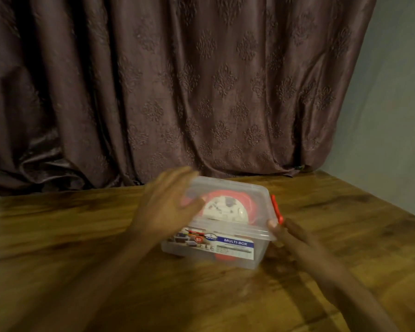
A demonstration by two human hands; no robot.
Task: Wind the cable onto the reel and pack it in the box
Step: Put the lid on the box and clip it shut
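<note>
On the wooden table (82,236), near its far edge, I logged both hands at the box (235,254). Left hand (164,207): fingers spread, blurred, laid over the left part of the clear lid (228,185). Right hand (286,232): thumb pressed on the lid's near right corner, just beside the red latch (276,208); remaining fingers unclear. Box: clear plastic, lid on, blue "MULTI-BOX" label in front. Reel (225,207): red with white face, inside. Behind: brown patterned curtain (201,80).
</note>
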